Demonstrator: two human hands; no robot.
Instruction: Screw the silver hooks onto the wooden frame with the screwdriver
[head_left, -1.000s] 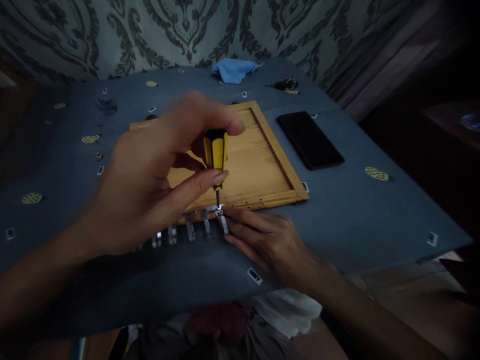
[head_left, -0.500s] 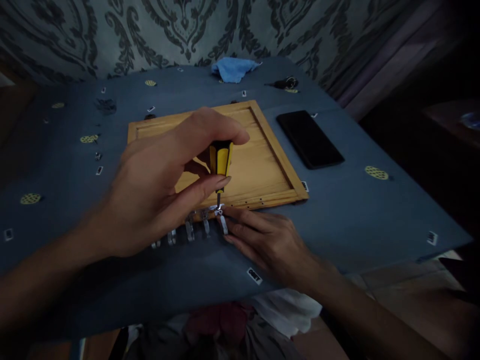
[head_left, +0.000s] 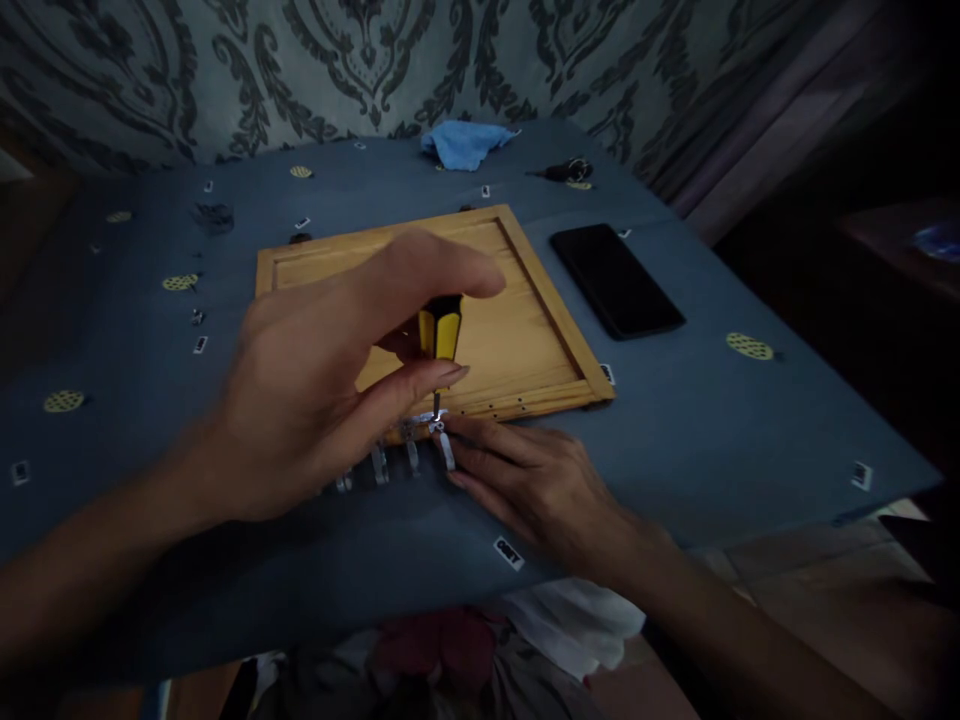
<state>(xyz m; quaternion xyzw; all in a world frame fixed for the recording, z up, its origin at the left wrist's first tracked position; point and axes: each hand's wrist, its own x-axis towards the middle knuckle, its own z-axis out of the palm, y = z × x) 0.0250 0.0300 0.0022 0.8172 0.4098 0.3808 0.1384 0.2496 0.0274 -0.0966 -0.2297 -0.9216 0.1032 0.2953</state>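
Note:
My left hand (head_left: 300, 370) grips a stubby yellow-and-black screwdriver (head_left: 441, 332) that stands nearly upright. Its tip meets a small metal hook (head_left: 445, 448) at the near edge of a wooden framed panel (head_left: 555, 300). From the right, my right hand (head_left: 536, 480) pinches that same hook against the edge with its fingertips. Several similar metal hooks (head_left: 379, 463) hang in a row to the left, partly covered by my left hand. Small dark holes dot the edge to the right of the screwdriver.
A black phone (head_left: 616, 280) lies right of the panel. Toward the back are a blue cloth (head_left: 466, 145) and a dark object like keys (head_left: 566, 170). On the left, a clear plastic bag (head_left: 213, 216) and a tiny metal piece (head_left: 197, 317) rest on the blue tablecloth (head_left: 675, 450).
My left fingers have shifted slightly around the screwdriver handle, the thumb now a little lower. The screwdriver tip stays at the same hook, and my right hand keeps its place.

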